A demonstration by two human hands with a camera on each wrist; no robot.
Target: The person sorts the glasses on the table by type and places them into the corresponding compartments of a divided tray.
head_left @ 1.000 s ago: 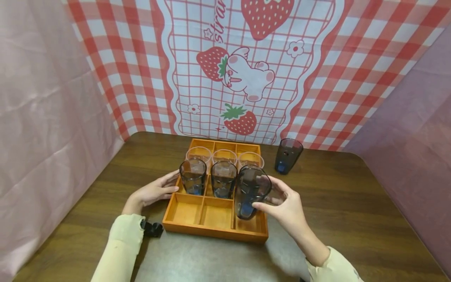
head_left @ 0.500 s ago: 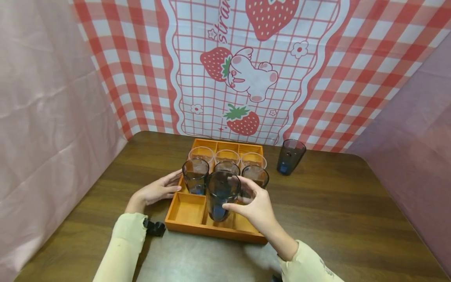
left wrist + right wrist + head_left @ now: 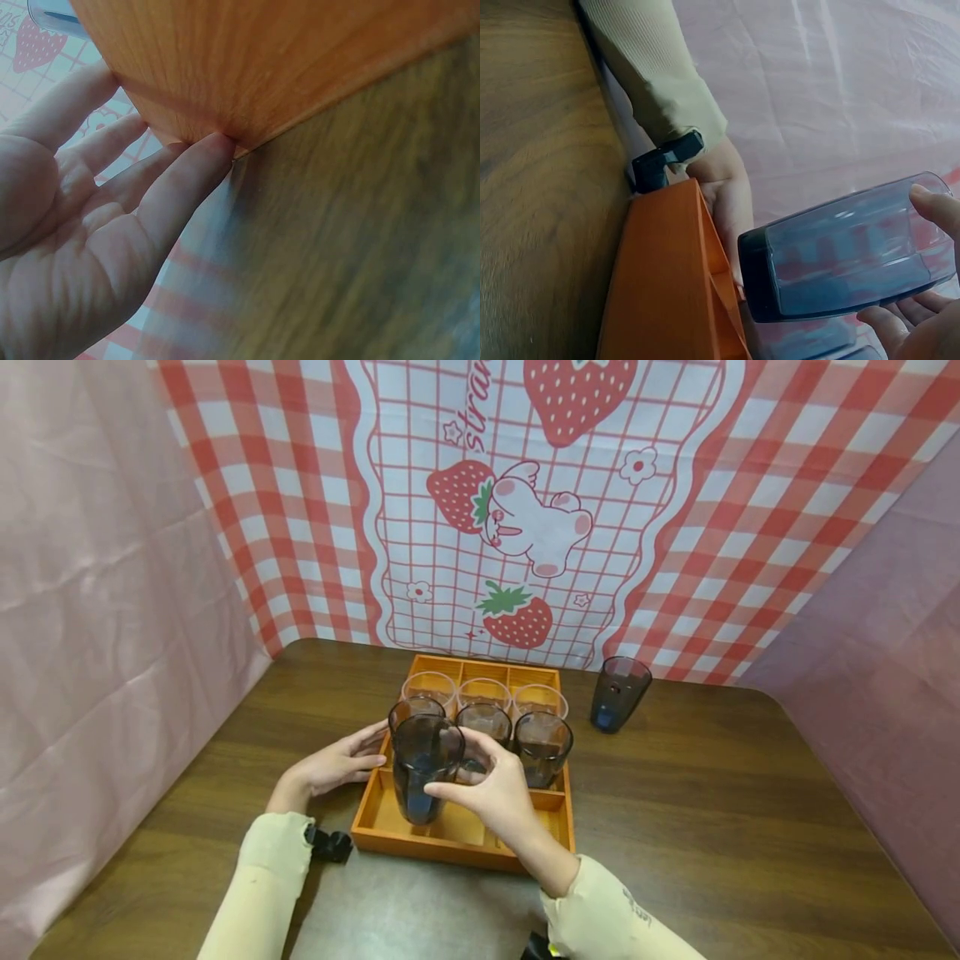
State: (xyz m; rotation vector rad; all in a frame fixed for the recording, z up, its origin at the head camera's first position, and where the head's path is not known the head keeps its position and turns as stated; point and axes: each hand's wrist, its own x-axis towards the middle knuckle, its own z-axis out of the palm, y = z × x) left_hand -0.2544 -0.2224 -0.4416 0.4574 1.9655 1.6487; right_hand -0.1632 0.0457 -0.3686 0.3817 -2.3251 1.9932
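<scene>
My right hand [image 3: 491, 789] grips a dark, see-through tumbler [image 3: 422, 772] by its side, thumb in front and fingers behind. Base down, the tumbler hangs over the front left compartment of a wooden divided tray [image 3: 450, 852]. In the right wrist view, the held tumbler's thick dark base [image 3: 757, 277] is close over the tray's edge [image 3: 656, 262]. My left hand [image 3: 337, 766] rests its fingertips against the tray's left side; the left wrist view has them touching the wooden wall [image 3: 247, 60]. Dark tumblers, such as the right one [image 3: 543, 752], fill the middle row, partly hidden by the held one.
Pale clear cups [image 3: 540, 700] stand in the tray's back row. Another dark tumbler [image 3: 618, 693] is on the wooden table [image 3: 712, 802] at the back right. A strawberry-print cloth [image 3: 510, 527] hangs behind, with plain pink cloth [image 3: 112, 610] at the left.
My right hand has carried the tumbler leftward across the tray's front row, from the right compartment to the left one. The left hand stays at the tray's side.
</scene>
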